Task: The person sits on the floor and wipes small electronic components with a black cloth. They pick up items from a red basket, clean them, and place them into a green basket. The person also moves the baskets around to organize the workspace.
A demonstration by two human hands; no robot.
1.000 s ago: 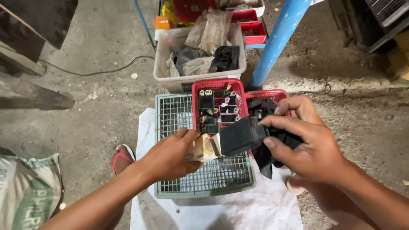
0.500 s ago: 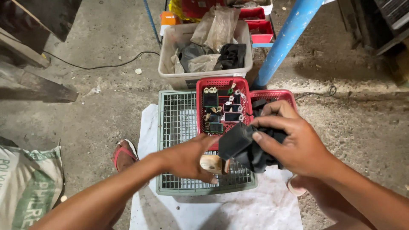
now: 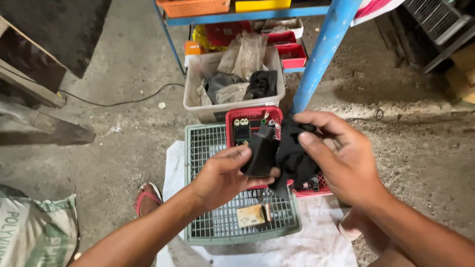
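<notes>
Black boxy part (image 3: 261,154), long axis near upright and tilted right, pinched in left hand (image 3: 222,177); right hand (image 3: 346,160) grips black cloth (image 3: 294,158) over grey crate (image 3: 208,148).

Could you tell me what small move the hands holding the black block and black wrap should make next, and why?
Probably draw the black rectangular plastic block clear with the left hand, since the right hand pinches the black crumpled wrap beside it.

The single head camera looks steeply down, close above the green crate (image 3: 208,148) on the floor.
</notes>
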